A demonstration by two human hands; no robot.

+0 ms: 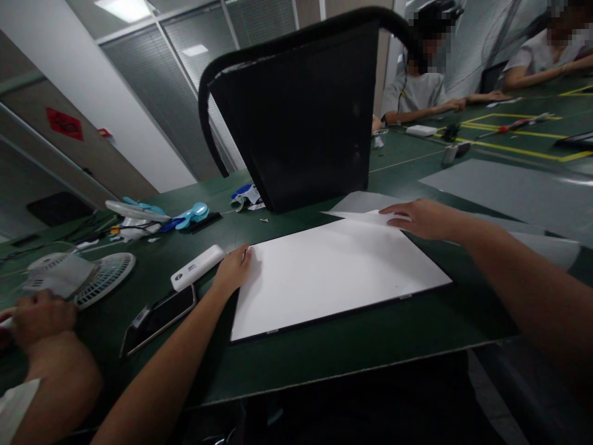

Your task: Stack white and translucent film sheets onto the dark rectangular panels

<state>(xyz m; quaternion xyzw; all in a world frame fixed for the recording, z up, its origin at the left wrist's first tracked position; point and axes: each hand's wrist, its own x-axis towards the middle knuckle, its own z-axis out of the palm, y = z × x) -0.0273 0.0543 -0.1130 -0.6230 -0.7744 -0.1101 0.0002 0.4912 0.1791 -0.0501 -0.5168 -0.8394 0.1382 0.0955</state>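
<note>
A large white panel (333,272) with a thin dark edge lies flat on the green table (361,346) in front of me. My left hand (233,269) rests at the panel's far left corner, fingers curled against its edge. My right hand (424,217) lies flat and open at the panel's far right corner, on a thin white sheet (365,216) that lifts slightly off the panel. A second pale sheet (359,201) lies just behind it.
A big black hood-shaped frame (306,117) stands right behind the panel. To the left lie a white remote (197,267), a phone (160,318), a small white fan (78,278) and blue clips (189,216). A co-worker's hand (37,318) is at far left. Grey sheets (509,191) lie to the right; two people sit across.
</note>
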